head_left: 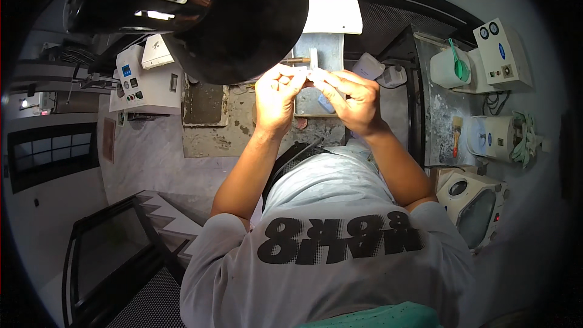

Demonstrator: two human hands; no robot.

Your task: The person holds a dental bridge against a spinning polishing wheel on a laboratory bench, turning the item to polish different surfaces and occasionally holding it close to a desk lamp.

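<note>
Stained worktop [206,144], one lamp [243,21], two hands [276,102] [359,102] near one white bar [313,58]

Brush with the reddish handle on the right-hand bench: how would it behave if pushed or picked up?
The brush likely slides rather than rolls: its head looks broad. The tan bristles should flex, while the slim reddish handle probably stays stiff. White residue on the bench might make it slip easily.
</note>
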